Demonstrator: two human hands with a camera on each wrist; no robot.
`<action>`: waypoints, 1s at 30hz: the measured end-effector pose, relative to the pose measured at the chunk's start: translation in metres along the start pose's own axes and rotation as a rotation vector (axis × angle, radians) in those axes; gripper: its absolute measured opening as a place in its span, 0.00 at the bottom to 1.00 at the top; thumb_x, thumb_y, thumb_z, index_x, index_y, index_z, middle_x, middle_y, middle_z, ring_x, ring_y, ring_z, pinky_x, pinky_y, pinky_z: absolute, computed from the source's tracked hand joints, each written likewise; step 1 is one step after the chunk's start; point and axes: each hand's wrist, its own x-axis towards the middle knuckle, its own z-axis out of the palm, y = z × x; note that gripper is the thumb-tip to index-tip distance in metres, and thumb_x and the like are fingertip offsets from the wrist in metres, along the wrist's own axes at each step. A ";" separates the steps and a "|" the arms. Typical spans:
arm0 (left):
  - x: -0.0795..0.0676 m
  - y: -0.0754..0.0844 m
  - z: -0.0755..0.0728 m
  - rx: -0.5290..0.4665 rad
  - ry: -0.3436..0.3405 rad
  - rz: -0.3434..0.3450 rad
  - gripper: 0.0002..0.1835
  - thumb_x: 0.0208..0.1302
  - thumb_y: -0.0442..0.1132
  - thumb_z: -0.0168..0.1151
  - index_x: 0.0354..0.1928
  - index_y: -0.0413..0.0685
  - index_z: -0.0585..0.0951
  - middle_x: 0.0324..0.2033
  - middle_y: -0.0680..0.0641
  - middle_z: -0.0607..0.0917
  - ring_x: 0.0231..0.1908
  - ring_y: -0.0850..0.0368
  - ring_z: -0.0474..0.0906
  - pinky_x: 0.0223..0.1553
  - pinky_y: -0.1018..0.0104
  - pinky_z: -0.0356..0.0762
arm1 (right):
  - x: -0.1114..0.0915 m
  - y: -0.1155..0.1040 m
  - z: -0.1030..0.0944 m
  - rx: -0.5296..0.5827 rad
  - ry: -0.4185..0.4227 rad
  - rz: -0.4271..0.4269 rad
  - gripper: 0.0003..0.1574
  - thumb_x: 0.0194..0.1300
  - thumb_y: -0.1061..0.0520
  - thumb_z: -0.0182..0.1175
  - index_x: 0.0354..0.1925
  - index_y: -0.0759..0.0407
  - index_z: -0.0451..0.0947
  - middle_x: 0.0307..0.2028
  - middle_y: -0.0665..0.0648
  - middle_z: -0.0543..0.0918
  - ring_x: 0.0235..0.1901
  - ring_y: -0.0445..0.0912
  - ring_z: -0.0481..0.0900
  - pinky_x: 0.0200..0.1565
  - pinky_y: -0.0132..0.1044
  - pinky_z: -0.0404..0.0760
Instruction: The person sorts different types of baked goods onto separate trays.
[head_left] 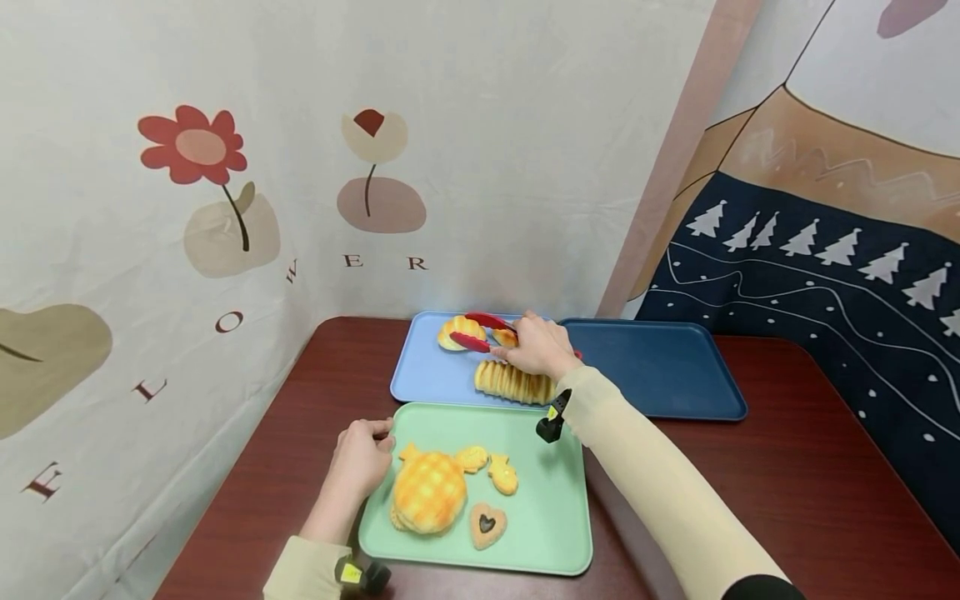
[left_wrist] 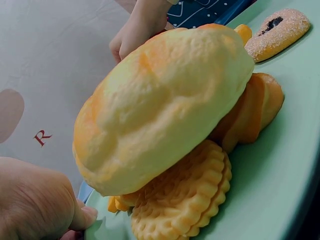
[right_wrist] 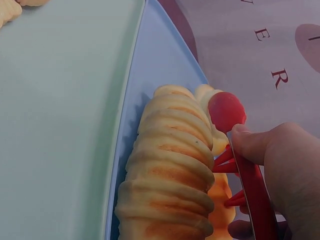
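Observation:
My right hand (head_left: 536,343) grips red tongs (head_left: 470,342) over the light blue tray (head_left: 411,385). Their tips are spread on either side of a small golden bread (head_left: 459,333); contact is unclear. Another bread piece (head_left: 505,337) shows partly between the arms. A long ridged bread loaf (right_wrist: 170,165) lies just below that hand. My left hand (head_left: 360,454) pinches the left rim of the green tray (head_left: 547,517) near its far corner. On this tray, a round bun (head_left: 429,492) rests over a ridged-edged biscuit (left_wrist: 185,195), beside a heart-shaped cookie (head_left: 487,527).
Two small fish-shaped biscuits (head_left: 504,475) lie right of the bun. A dark blue tray (head_left: 652,367) sits at the back right, beside the light blue one. The brown table (head_left: 757,483) meets a printed cloth backdrop (head_left: 487,125) behind.

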 end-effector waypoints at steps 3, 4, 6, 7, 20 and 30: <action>-0.001 0.000 0.001 -0.002 0.007 0.007 0.20 0.75 0.31 0.62 0.65 0.33 0.82 0.57 0.34 0.86 0.51 0.39 0.83 0.39 0.55 0.81 | 0.000 0.000 -0.001 -0.004 -0.014 0.000 0.45 0.66 0.28 0.66 0.62 0.62 0.84 0.47 0.56 0.79 0.36 0.53 0.78 0.40 0.47 0.77; -0.001 0.000 0.001 -0.001 0.010 0.010 0.20 0.75 0.31 0.62 0.65 0.33 0.82 0.57 0.34 0.86 0.52 0.39 0.83 0.39 0.55 0.81 | 0.000 0.000 -0.002 -0.007 -0.017 -0.002 0.45 0.66 0.28 0.66 0.62 0.62 0.84 0.47 0.56 0.79 0.36 0.53 0.78 0.40 0.47 0.77; -0.001 0.000 0.001 -0.001 0.012 0.014 0.20 0.75 0.31 0.62 0.65 0.33 0.82 0.57 0.34 0.86 0.51 0.39 0.84 0.38 0.55 0.81 | 0.000 -0.001 -0.003 -0.013 -0.024 -0.003 0.44 0.65 0.27 0.66 0.60 0.62 0.85 0.46 0.56 0.79 0.35 0.53 0.78 0.39 0.47 0.77; -0.001 0.000 0.001 -0.004 0.011 0.013 0.20 0.75 0.31 0.62 0.65 0.33 0.82 0.57 0.34 0.86 0.51 0.39 0.84 0.38 0.56 0.81 | 0.000 -0.001 -0.003 -0.017 -0.027 -0.004 0.44 0.65 0.27 0.66 0.59 0.61 0.85 0.46 0.56 0.79 0.34 0.53 0.78 0.38 0.47 0.76; -0.003 0.000 0.001 -0.005 0.006 -0.011 0.20 0.75 0.31 0.62 0.66 0.34 0.82 0.59 0.34 0.85 0.50 0.41 0.83 0.35 0.60 0.78 | -0.001 -0.003 -0.007 -0.014 -0.052 0.002 0.44 0.65 0.24 0.65 0.55 0.60 0.84 0.45 0.56 0.75 0.34 0.54 0.77 0.37 0.47 0.73; -0.006 0.002 -0.001 0.004 0.016 0.010 0.19 0.75 0.31 0.62 0.65 0.33 0.82 0.58 0.34 0.85 0.50 0.39 0.84 0.36 0.57 0.80 | -0.012 0.001 -0.012 0.035 -0.034 -0.011 0.52 0.65 0.23 0.64 0.65 0.63 0.80 0.51 0.59 0.77 0.37 0.53 0.77 0.41 0.50 0.76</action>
